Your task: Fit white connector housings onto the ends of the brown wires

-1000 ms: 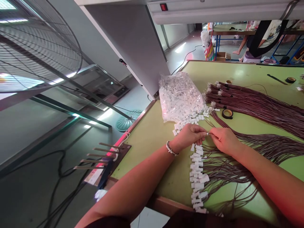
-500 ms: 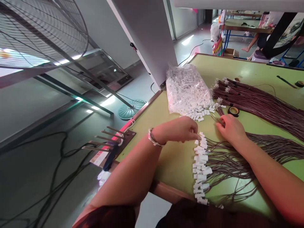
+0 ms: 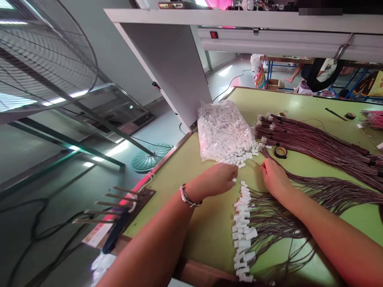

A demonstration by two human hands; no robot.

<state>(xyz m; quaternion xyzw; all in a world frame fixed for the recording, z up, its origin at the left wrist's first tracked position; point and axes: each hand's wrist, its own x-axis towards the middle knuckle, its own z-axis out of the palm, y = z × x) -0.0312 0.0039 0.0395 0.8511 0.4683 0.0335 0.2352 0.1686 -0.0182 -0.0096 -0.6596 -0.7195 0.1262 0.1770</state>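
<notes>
My left hand (image 3: 214,181), with a bracelet at the wrist, is closed, and a small white connector housing (image 3: 234,180) shows at its fingertips. To its right, my right hand (image 3: 275,177) pinches a thin brown wire (image 3: 256,164), its end pointing toward the left hand. Just below the hands runs a column of white connectors (image 3: 243,229) fitted on brown wires (image 3: 281,211). Loose white housings (image 3: 241,159) lie beyond my left hand at the mouth of a clear plastic bag (image 3: 224,127) full of them.
Bundles of brown wires (image 3: 311,139) lie across the green table (image 3: 209,227). A roll of black tape (image 3: 280,152) sits beside them. A bracket with metal prongs (image 3: 119,203) is at the left table edge. A fan (image 3: 48,52) stands at left; a shelf (image 3: 239,16) crosses overhead.
My left hand has moved from the top of the connector column toward the loose housings and now has a housing at its fingertips. The view has tilted upward.
</notes>
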